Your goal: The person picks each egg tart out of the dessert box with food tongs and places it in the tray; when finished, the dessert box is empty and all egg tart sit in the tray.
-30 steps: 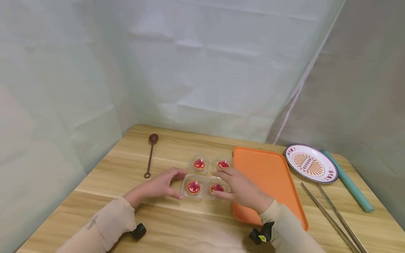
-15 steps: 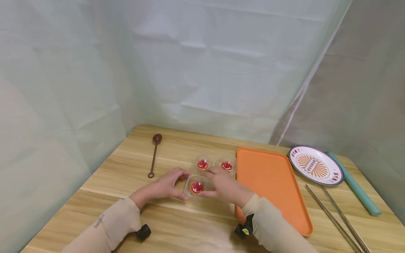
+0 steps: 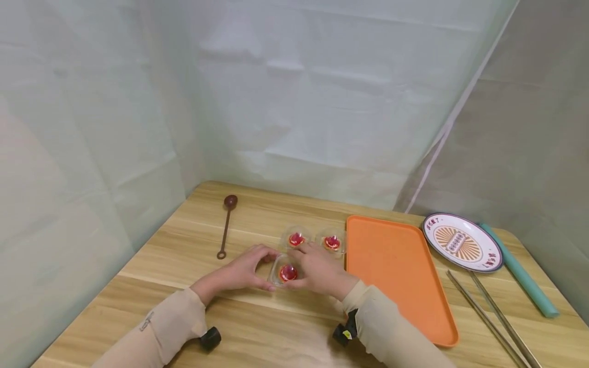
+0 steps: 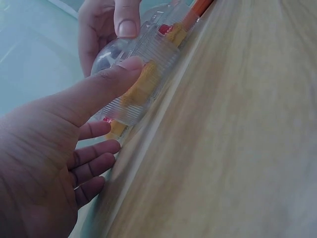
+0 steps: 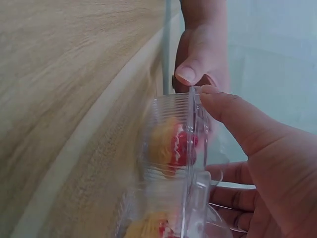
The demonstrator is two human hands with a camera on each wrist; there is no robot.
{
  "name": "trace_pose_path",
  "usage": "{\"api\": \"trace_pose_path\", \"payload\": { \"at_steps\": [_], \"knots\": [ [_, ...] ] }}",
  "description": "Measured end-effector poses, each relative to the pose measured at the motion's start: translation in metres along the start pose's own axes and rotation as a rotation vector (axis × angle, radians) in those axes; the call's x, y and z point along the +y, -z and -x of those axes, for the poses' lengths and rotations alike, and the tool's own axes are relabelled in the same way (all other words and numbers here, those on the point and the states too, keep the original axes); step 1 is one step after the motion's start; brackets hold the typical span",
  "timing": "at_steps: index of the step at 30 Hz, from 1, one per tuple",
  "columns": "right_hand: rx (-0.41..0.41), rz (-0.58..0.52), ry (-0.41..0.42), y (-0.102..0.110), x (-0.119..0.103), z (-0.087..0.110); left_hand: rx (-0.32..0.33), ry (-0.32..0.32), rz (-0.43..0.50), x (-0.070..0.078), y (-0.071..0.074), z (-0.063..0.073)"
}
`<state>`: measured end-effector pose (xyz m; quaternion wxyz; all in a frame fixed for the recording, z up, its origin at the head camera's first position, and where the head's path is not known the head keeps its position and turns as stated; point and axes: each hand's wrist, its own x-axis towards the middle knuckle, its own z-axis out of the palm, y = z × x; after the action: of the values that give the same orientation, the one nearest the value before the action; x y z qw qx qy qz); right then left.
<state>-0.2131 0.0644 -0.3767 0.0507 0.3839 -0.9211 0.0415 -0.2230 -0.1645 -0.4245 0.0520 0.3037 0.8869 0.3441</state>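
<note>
A small clear plastic box [image 3: 281, 266] with a red-topped tart [image 3: 288, 273] inside sits between both hands. My left hand [image 3: 244, 268] is at its left side, thumb reaching across the box's edge in the left wrist view, fingers loosely extended beyond it. My right hand [image 3: 317, 271] holds its right side, thumb at the near rim and fingers at the far side. Part of the box is hidden under that hand. Behind it stand two similar boxes, one at the left [image 3: 286, 236] and one at the right [image 3: 339, 237]. The right wrist view has a second tart [image 5: 151, 225] alongside.
An orange tray [image 3: 391, 260] lies just right of the boxes. Further right are a patterned plate [image 3: 462, 243], metal tongs [image 3: 488, 306] and a teal roll [image 3: 524, 278]. A brown long-handled spoon [image 3: 226, 225] lies at the left. Pale cloth [image 3: 294, 102] hangs behind the wooden table.
My right hand has moved left, from over the front-right box to the front-left one; the front-right box is now out of sight in the head view. My left hand has barely moved.
</note>
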Motion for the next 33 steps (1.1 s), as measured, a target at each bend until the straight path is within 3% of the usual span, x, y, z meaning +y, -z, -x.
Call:
{"api": "trace_pose_path", "payload": {
  "at_steps": [10, 21, 28, 33],
  "knots": [
    [-0.027, -0.017, -0.032, -0.001, -0.002, -0.001, -0.005, -0.020, -0.002, 0.005, 0.000, 0.000],
    [0.034, -0.091, -0.039, 0.009, -0.003, 0.000, -0.004, -0.022, -0.027, 0.006, 0.003, 0.002],
    [0.170, -0.138, -0.001, 0.018, -0.004, 0.010, -0.013, 0.006, -0.006, 0.013, 0.009, 0.004],
    [0.303, -0.205, 0.047, 0.024, -0.008, 0.019, 0.024, -0.045, -0.029, 0.021, 0.013, 0.004]
  ]
}}
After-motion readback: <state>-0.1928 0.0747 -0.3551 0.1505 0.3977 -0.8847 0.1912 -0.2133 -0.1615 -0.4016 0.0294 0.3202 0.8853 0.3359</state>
